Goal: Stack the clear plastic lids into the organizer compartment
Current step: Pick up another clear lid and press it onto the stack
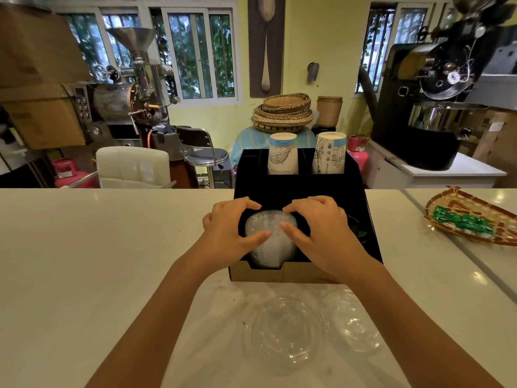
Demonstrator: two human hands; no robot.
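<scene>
Two loose lids (282, 333) lie on the worktop (84, 247) nearer me than my hands, not yet stacked. My left hand (228, 233) and right hand (321, 233) curl round the stack of lids (270, 242), fingers pressing it down into the organizer (302, 186) compartment. Part done, I reckon.

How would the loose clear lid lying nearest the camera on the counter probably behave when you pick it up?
The clear lid looks thin and see-through, so it is probably very light and flexes if pinched. Its glossy surface may slip between fingers. Lying flat on the counter, it seems unlikely to roll.
</scene>
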